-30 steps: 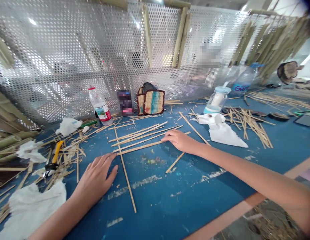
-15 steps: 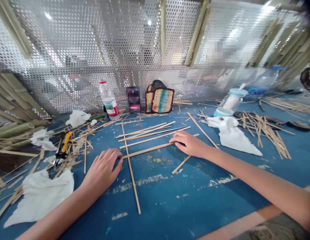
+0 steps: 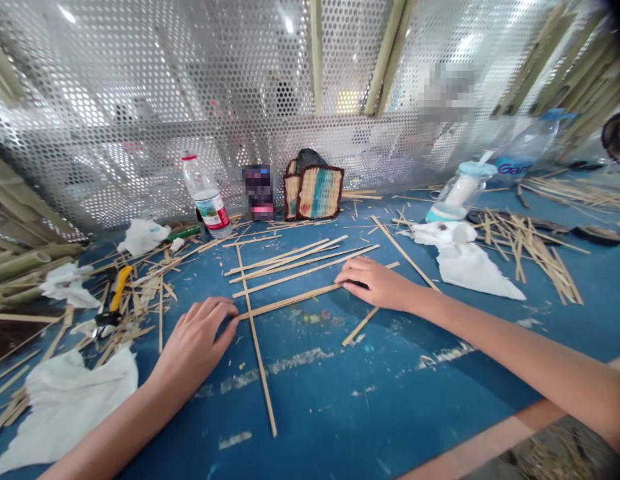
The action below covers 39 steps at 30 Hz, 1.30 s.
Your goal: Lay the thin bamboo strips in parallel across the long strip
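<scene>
My left hand (image 3: 203, 333) is closed with thumb and fingertips on the left end of a thin bamboo strip (image 3: 290, 302) that lies across the blue table. The fingers of my right hand (image 3: 366, 283) are bent and closed on the same strip towards its right end, hiding part of it. Beneath its left part runs a long crossing strip (image 3: 261, 360), pointing towards me. Just beyond, several bamboo strips (image 3: 295, 272) lie roughly side by side over that crossing strip. A short slanting strip (image 3: 360, 327) shows below my right hand, and another strip (image 3: 405, 252) slants behind it.
Scraps and a yellow-handled tool (image 3: 121, 288) lie left, near white tissues (image 3: 80, 393). At the back stand a red-capped bottle (image 3: 210, 207), a woven piece (image 3: 320, 193) and a blue-lidded cup (image 3: 455, 193). A heap of strips (image 3: 530, 247) lies right. Perforated metal sheeting (image 3: 190, 87) closes the back.
The view has shifted slightly, so objects on the left appear further left. Both hands stay on the same strip, with little visible movement.
</scene>
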Available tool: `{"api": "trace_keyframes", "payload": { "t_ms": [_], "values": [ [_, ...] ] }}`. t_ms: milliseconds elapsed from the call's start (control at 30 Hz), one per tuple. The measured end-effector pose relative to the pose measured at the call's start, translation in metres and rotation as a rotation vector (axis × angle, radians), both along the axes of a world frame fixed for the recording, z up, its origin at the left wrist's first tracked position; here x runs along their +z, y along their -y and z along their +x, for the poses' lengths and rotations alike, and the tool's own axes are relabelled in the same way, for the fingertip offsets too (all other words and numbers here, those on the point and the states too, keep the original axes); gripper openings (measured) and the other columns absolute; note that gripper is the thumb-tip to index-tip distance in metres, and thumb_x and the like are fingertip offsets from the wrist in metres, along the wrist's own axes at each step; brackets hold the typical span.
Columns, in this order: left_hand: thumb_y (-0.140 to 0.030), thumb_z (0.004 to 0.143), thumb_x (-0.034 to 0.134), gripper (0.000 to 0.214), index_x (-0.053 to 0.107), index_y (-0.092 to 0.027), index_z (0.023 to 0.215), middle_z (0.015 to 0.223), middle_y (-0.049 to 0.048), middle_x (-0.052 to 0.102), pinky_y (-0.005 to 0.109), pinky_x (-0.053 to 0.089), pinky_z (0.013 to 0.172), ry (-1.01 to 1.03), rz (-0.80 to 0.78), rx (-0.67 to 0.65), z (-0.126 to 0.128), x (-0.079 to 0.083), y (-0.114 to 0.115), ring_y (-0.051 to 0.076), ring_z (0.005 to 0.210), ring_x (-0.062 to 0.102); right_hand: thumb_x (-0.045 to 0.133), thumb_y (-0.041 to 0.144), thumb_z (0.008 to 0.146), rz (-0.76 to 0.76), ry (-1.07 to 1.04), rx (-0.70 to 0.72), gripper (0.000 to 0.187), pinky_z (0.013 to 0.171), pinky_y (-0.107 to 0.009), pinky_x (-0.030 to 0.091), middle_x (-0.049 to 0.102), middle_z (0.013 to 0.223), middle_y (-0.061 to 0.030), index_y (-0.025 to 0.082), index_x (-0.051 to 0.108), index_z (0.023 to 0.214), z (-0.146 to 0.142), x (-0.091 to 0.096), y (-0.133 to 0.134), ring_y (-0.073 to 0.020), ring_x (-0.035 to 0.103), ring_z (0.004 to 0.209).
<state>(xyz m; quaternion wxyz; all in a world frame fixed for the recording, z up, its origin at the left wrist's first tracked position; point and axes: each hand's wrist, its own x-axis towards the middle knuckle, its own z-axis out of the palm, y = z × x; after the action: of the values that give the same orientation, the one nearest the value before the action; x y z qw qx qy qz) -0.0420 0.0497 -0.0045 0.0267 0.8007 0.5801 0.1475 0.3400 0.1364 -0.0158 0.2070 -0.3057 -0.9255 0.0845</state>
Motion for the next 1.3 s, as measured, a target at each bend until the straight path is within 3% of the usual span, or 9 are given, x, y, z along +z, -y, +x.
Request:
{"api": "trace_keyframes", "payload": {
  "t_ms": [333,533,733,967,1300],
  "values": [
    [-0.047,0.1,0.039,0.032,0.062,-0.025,0.101,0.116,0.0063,0.065,0.043,0.045,0.093,0.04,0.037,-0.028,-0.003,-0.004,-0.003,0.027,0.106,0.059,0.046,0.027,0.102,0.058,-0.014,-0.019,0.025,0.092,-0.043,0.048,0.066,0.106,-0.0099,0.02,0.065,0.117,0.001,-0.002,-0.004,-0.0241,0.059,0.103],
    [-0.055,0.098,0.042,0.038,0.061,-0.024,0.111,0.099,0.0036,0.069,0.034,0.051,0.083,0.123,-0.002,0.029,-0.023,-0.002,-0.029,0.023,0.093,0.066,0.045,0.029,0.1,0.113,-0.11,-0.25,0.025,0.092,-0.046,0.05,0.068,0.103,-0.0092,0.022,0.068,0.104,0.028,0.003,-0.035,-0.0256,0.063,0.1],
    [-0.056,0.098,0.042,0.036,0.064,-0.028,0.104,0.098,0.0012,0.069,0.032,0.051,0.082,0.11,0.008,-0.055,-0.032,-0.008,-0.044,0.021,0.093,0.067,0.048,0.03,0.094,0.013,-0.059,-0.371,0.022,0.092,-0.048,0.051,0.067,0.105,-0.0091,0.024,0.068,0.102,0.062,-0.007,-0.059,-0.0268,0.064,0.102],
    [-0.066,0.096,0.038,0.048,0.068,-0.03,0.107,0.099,0.0018,0.071,0.034,0.053,0.081,0.102,0.056,-0.052,-0.028,-0.007,-0.044,0.023,0.091,0.07,0.051,0.04,0.091,0.034,0.049,-0.562,0.026,0.092,-0.052,0.05,0.064,0.107,-0.0114,0.022,0.067,0.102,0.089,-0.01,-0.069,-0.0304,0.063,0.1],
    [-0.058,0.099,0.038,0.041,0.069,-0.031,0.105,0.099,0.0017,0.069,0.033,0.051,0.084,0.098,0.014,-0.048,-0.024,-0.001,-0.039,0.022,0.092,0.067,0.047,0.049,0.094,-0.003,0.171,-0.625,0.03,0.096,-0.055,0.041,0.066,0.111,-0.0097,0.025,0.065,0.095,0.096,-0.012,-0.06,-0.0318,0.06,0.109]
  ]
}}
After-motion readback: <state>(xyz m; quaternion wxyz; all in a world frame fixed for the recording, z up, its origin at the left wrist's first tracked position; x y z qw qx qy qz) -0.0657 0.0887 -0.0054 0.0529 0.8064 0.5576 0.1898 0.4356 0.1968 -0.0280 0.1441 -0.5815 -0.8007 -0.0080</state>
